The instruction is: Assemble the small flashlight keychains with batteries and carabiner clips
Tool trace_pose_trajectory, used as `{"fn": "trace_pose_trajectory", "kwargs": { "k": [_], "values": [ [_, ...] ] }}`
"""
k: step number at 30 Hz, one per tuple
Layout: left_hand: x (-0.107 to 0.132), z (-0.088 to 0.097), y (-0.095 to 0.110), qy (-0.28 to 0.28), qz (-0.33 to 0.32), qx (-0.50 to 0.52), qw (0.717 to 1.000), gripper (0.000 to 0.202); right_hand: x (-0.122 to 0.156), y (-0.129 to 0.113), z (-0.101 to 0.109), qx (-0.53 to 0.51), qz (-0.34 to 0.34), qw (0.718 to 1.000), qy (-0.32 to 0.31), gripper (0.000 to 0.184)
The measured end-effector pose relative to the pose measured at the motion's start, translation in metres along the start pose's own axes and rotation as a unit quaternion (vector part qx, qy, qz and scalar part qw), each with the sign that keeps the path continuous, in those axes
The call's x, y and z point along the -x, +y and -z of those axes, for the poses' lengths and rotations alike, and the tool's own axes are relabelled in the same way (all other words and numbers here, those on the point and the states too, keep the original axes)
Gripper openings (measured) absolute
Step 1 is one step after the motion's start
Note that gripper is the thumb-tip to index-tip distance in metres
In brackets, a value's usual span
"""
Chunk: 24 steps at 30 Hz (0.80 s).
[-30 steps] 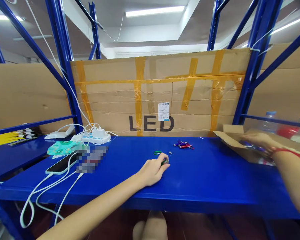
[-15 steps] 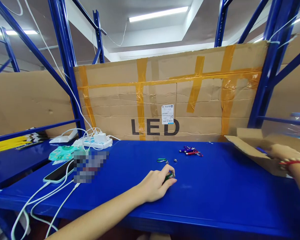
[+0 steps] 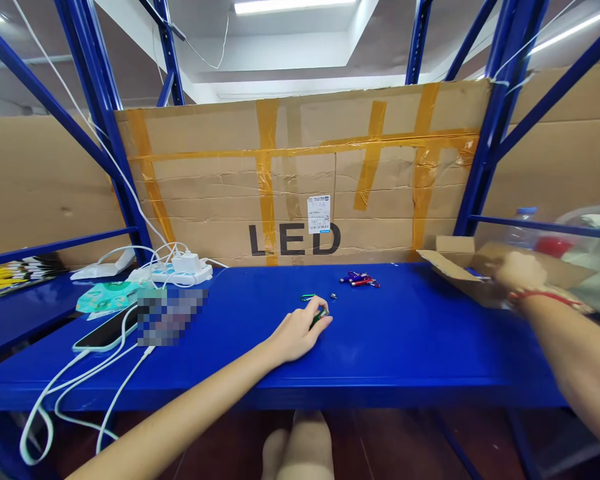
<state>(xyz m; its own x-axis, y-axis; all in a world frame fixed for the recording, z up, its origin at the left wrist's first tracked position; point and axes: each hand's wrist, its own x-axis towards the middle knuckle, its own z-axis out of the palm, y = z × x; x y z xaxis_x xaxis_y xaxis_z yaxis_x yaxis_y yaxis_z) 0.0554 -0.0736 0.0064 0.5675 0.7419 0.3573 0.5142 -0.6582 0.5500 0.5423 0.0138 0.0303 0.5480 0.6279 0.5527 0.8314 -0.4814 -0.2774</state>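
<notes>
My left hand rests on the blue tabletop with thumb and fingers closed around a small green metal cylinder, partly hidden. Just beyond the fingers lie a green carabiner clip and a tiny silver metal piece. Farther back is a little pile of purple and red keychain flashlights with clips. My right hand is over the open cardboard box at the right; motion blurs it and its fingers do not show clearly. Something small and blue shows in the box beside it.
At the left are a phone, white cables, a power strip and a teal packet. A large cardboard panel stands along the back between blue posts. Behind the box at right are a bottle and a plastic bag.
The view has shifted down and to the right. My right hand stays at the box, its wrist turned differently. My left hand keeps its grip on the green cylinder.
</notes>
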Motion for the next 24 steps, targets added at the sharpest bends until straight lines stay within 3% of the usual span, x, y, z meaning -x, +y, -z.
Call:
{"fn": "trace_pose_trajectory", "kwargs": {
  "k": [1,4,6,9,12,14,17,24],
  "values": [
    [0.000,0.000,-0.001,0.004,0.000,0.003,1.000,0.020,0.008,-0.010,0.009,-0.012,-0.013,1.000,0.011,0.033],
    [-0.001,-0.001,-0.004,0.024,0.000,0.017,1.000,0.019,0.033,-0.055,0.033,-0.145,0.040,0.987,0.056,0.036],
    [-0.003,-0.002,-0.007,0.046,-0.001,0.041,0.998,0.018,0.053,-0.095,0.042,-0.279,0.084,0.956,0.026,0.036],
    [-0.005,-0.002,-0.012,0.080,0.009,0.086,0.993,0.019,0.085,-0.156,0.050,-0.419,0.130,0.865,-0.243,0.041],
    [-0.007,-0.002,-0.015,0.112,0.044,0.129,0.984,0.018,0.117,-0.201,0.051,-0.388,0.191,0.749,-0.502,0.037],
    [-0.008,-0.001,-0.016,0.125,0.063,0.159,0.977,0.018,0.134,-0.219,0.050,-0.367,0.199,0.704,-0.575,0.038],
    [-0.009,0.000,-0.016,0.124,0.075,0.191,0.971,0.020,0.151,-0.231,0.043,-0.366,0.197,0.678,-0.606,0.040],
    [-0.011,-0.001,-0.019,0.117,0.087,0.269,0.952,0.031,0.150,-0.227,0.035,-0.397,0.172,0.677,-0.596,0.054]
  ]
}}
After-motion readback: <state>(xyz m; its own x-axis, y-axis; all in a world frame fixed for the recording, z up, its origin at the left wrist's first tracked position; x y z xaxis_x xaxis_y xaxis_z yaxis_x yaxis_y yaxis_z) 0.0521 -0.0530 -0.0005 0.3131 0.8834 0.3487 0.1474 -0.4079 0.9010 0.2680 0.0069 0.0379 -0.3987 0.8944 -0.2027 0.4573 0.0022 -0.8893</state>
